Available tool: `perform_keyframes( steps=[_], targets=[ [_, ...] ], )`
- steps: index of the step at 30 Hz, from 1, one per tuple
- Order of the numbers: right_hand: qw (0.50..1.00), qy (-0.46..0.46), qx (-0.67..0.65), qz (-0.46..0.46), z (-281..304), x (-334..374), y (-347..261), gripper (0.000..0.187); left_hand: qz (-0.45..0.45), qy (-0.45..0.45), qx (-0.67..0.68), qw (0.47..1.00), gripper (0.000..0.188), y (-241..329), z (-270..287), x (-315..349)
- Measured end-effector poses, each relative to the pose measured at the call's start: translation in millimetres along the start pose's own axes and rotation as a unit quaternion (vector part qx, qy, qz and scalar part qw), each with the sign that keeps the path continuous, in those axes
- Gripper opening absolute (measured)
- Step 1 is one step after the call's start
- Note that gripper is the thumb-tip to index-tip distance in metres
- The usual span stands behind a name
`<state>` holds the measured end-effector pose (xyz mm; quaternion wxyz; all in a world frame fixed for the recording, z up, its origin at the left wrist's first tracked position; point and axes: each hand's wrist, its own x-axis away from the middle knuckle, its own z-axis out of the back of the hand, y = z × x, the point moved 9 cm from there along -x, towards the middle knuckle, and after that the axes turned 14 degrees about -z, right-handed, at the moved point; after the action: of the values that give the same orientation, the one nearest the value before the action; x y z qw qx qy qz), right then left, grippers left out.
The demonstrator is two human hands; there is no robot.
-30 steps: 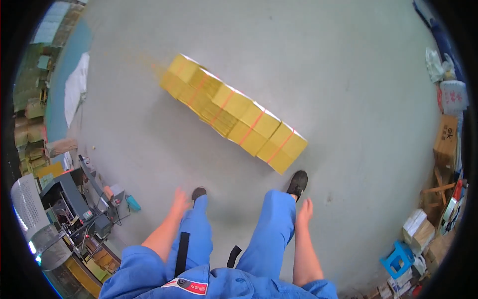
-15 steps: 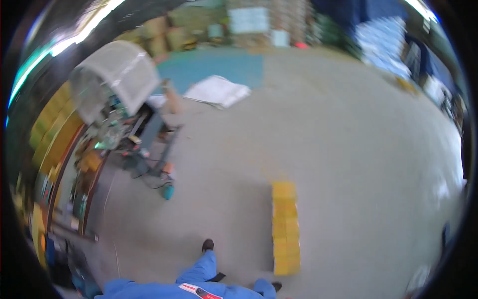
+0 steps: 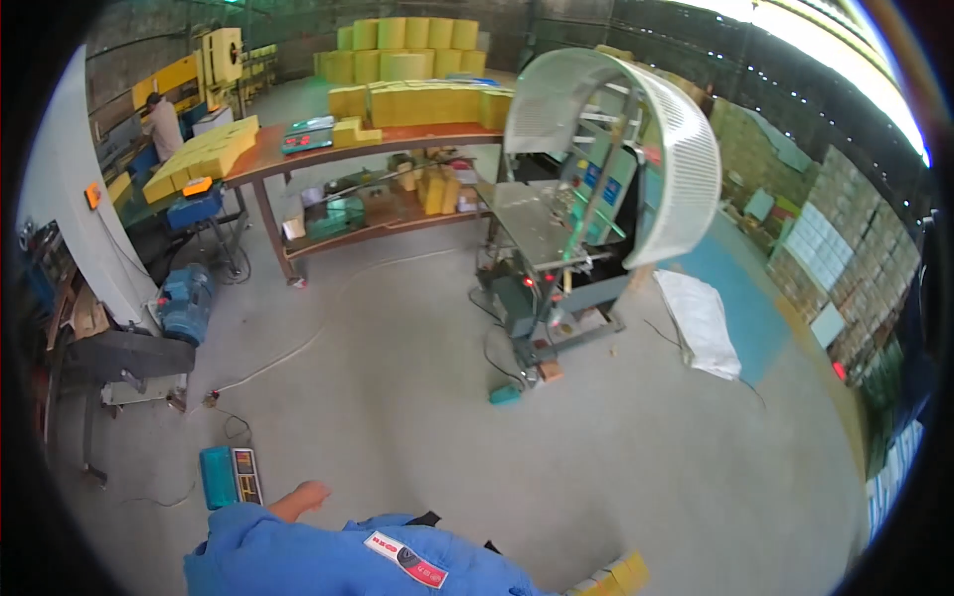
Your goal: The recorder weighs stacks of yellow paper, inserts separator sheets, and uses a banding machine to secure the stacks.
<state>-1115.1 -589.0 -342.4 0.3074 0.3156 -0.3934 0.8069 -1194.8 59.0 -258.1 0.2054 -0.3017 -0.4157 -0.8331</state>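
You stand on the workshop floor before a machine with an arched mesh guard (image 3: 681,149), the bench (image 3: 263,163) to its left. The step looks like a pause between handlings; lifting the row of yellow blocks (image 3: 618,576), cut off at the lower edge to your right, would likely call for a turn that way and both hands. Your left hand (image 3: 308,495), apparently empty, shows near the teal scale (image 3: 220,477); its finger spread cannot be told. Your right hand is out of view.

Left one of the hands (image 3: 309,496) near a teal scale (image 3: 221,479), yellow bundles (image 3: 623,575) farther right
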Motion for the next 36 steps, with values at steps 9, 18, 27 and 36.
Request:
perform_keyframes(
  steps=[9, 18, 27, 36],
  targets=[
    [0.991, -0.054, -0.081, 0.088, -24, -26, -291, 0.034, -0.019, 0.165, 0.193, 0.967, 0.03, 90, 131, -89],
    [0.967, -0.068, 0.243, -0.032, -26, -199, -424, 0.03, 0.154, 0.185, 0.264, 0.934, 0.034, 78, 185, -138],
    [0.926, -0.15, 0.345, 0.032, -79, -369, -644, 0.025, 0.167, 0.176, 0.396, 0.885, 0.049, 96, 213, -211],
    [0.965, -0.245, 0.094, -0.011, -235, -346, -950, 0.027, 0.091, 0.335, 0.402, 0.847, 0.027, 144, 581, -418]
  ],
)
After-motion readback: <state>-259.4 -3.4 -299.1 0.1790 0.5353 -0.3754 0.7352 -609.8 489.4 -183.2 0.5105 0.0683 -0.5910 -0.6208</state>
